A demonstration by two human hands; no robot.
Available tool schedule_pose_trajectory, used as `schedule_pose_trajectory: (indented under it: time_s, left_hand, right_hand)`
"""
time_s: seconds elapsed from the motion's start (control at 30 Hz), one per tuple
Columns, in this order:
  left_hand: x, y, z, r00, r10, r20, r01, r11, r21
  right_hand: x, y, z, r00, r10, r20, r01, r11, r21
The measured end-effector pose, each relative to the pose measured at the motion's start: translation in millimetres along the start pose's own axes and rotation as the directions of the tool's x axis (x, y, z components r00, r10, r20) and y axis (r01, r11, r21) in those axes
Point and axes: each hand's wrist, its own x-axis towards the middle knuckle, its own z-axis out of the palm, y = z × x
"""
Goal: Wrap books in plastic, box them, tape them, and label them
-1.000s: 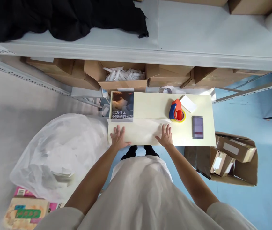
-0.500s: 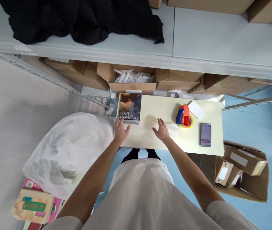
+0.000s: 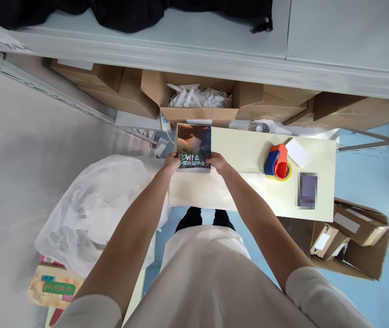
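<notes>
A dark-covered book (image 3: 194, 143) with white Chinese lettering is at the left end of the pale table (image 3: 238, 157). My left hand (image 3: 171, 163) is closed on its lower left edge, and my right hand (image 3: 218, 161) grips the lower right edge. Parts of the fingers are hidden at the book's sides. Whether the book still rests on the tabletop or is slightly raised I cannot tell. Farther right lies a red and blue tape dispenser (image 3: 277, 162) with a yellow roll, close to a white slip (image 3: 297, 152) and a blurred-out purple item (image 3: 307, 190).
An open carton of white packets (image 3: 201, 97) stands on the shelf behind the table. To the left is a translucent plastic bag (image 3: 91, 209), with books (image 3: 55, 286) below it. A carton holding smaller boxes (image 3: 361, 259) sits on the floor at right. A grey shelf edge (image 3: 180, 54) crosses above.
My right hand has moved left from the bare tabletop to the book's right edge. Both hands have closed on the book. The view has shifted slightly.
</notes>
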Motion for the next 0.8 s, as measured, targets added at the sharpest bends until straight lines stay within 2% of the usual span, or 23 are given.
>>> schedule_pose_trajectory:
  time_s: [0.2,0.27,0.4,0.53,0.67,0.8]
  left_hand:
    - [4.8,17.7,-20.2,0.994,0.08,0.069,-0.071,0.99,-0.123]
    - [4.3,22.5,-27.0,0.992,0.092,0.084,-0.079,0.986,-0.146]
    - [-1.0,27.4,-33.8,0.983,0.103,0.151,-0.052,0.95,-0.309]
    - [-8.0,32.2,-35.4,0.974,0.098,0.207,0.004,0.896,-0.444]
    - [-17.0,44.8,-39.0,0.979,0.092,0.183,0.016,0.858,-0.514]
    - [-34.1,64.1,-48.2,0.969,0.146,0.199,-0.023,0.856,-0.516]
  right_hand:
    - [4.0,-7.5,-12.3,0.981,-0.184,0.067,0.161,0.952,0.26]
    - [2.0,-10.2,-17.3,0.973,-0.211,0.095,0.171,0.932,0.319]
    - [-5.9,-14.1,-23.9,0.98,-0.128,0.15,0.072,0.939,0.335]
    - [-13.1,-19.2,-22.9,0.993,-0.04,0.108,0.002,0.944,0.331]
    - [-21.9,-33.1,-19.6,0.991,-0.062,0.122,0.006,0.91,0.414]
    - [-40.9,-51.3,-27.2,0.99,-0.058,0.127,0.002,0.917,0.399]
